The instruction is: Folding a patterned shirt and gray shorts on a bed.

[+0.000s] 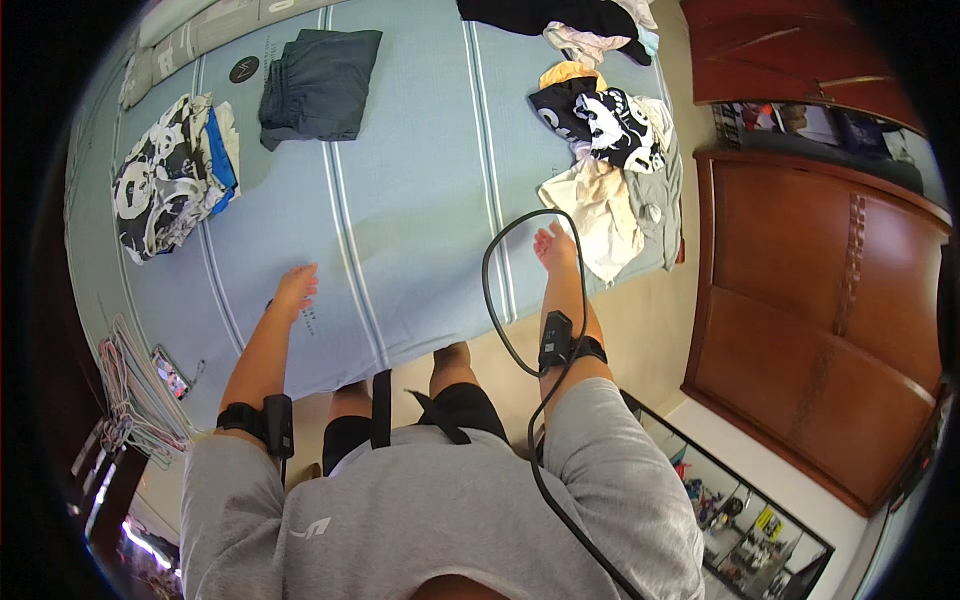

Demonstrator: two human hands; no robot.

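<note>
My left hand [297, 289] hovers over the near part of a blue striped bed sheet [420, 247], fingers apart and holding nothing. To the right, my right hand [553, 246] is also bare, its fingers spread beside a crumpled cream garment [600, 210]. Past the cream garment lie a black-and-white panda-print garment [619, 127] and a loose grey garment [651, 202]. Folded dark grey elastic-waist shorts or trousers [322, 86] rest farther back on the bed. At the left is a stack of folded clothes with a panda-print piece [161, 176] on top.
A black cable [486, 277] loops around my right wrist area. Wire hangers [135, 397] and a phone [171, 373] lie at the bed's left edge. More clothes [585, 34] lie at the far right corner. A brown wooden cabinet [780, 240] and a glass display case [735, 502] stand right.
</note>
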